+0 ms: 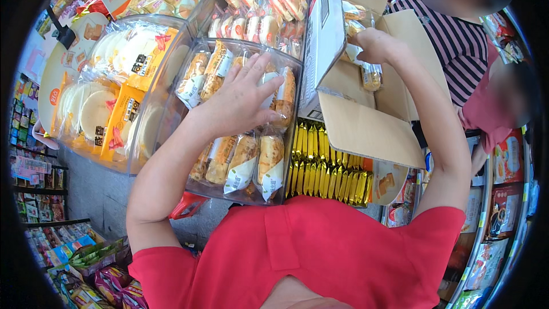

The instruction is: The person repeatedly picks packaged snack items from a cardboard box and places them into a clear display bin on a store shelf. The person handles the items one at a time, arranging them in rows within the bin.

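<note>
My left hand (240, 96) lies palm down, fingers spread, over wrapped bread rolls (283, 98) in a clear plastic display bin (296, 79). It seems to rest on them, and their middle is hidden beneath it. More wrapped rolls (246, 159) fill the near half of that bin. To the right, my right hand (375, 45) reaches into an open cardboard box (371, 131). Its fingers are at the packaged bread (352, 25) inside; whether they grip a pack is unclear. Another bread pack (371, 77) lies lower in the box.
Bins of wrapped flat round cakes (96, 111) and small sandwich breads (246, 25) adjoin. Rows of gold packets (324, 176) stand below the box flap. Two people stand at right, one in a striped top (450, 47). Stocked shelves (506, 180) curve along the right side.
</note>
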{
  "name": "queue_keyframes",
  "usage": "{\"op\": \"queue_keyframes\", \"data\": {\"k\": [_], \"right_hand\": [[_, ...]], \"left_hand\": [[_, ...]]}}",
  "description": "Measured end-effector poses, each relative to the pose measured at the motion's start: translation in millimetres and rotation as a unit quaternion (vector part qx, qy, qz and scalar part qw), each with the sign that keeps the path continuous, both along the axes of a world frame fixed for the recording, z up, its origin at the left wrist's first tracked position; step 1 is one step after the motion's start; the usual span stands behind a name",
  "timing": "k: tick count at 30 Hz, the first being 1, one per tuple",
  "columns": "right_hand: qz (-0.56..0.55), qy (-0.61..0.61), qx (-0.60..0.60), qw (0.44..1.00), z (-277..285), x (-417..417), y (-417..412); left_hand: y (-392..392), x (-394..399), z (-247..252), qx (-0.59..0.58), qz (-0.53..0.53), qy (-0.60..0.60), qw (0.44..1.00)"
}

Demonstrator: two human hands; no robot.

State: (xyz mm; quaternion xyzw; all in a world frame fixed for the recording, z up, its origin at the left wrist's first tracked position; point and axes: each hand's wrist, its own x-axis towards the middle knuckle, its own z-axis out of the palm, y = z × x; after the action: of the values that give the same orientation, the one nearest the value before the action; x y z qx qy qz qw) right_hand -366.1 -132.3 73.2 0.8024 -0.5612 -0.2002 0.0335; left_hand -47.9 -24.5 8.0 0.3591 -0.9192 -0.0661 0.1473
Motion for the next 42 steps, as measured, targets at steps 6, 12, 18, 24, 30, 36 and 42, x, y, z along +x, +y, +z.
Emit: {"op": "queue_keyframes", "data": {"k": [6, 12, 18, 24, 30, 36, 42], "right_hand": [[0.026, 0.021, 0.036, 0.999, -46, 2, -31], [0.034, 0.012, -0.007, 0.999, -107, -34, -60], [0.049, 0.016, 0.031, 0.998, -85, -17, -50], [-0.017, -0.011, 0.081, 0.997, -16, 18, 1], [-0.029, -0.181, 0.037, 0.982, -6, -10, 37], [-0.017, -0.207, -0.047, 0.977, 36, -2, 91], [0.057, -0.390, -0.247, 0.885, 81, 17, 167]], "left_hand": [[1, 4, -1, 0.012, 0.011, 0.009, 1.000], [-3, 6, -3, 0.012, 0.010, 0.022, 1.000], [-1, 5, -2, 0.005, 0.012, -0.002, 1.000], [1, 6, -2, 0.001, 0.011, 0.007, 1.000], [2, 3, 1, 0.004, -0.009, 0.006, 1.000], [1, 4, -3, -0.007, -0.004, -0.017, 1.000], [3, 11, 5, -0.023, -0.037, 0.056, 0.997]]}}
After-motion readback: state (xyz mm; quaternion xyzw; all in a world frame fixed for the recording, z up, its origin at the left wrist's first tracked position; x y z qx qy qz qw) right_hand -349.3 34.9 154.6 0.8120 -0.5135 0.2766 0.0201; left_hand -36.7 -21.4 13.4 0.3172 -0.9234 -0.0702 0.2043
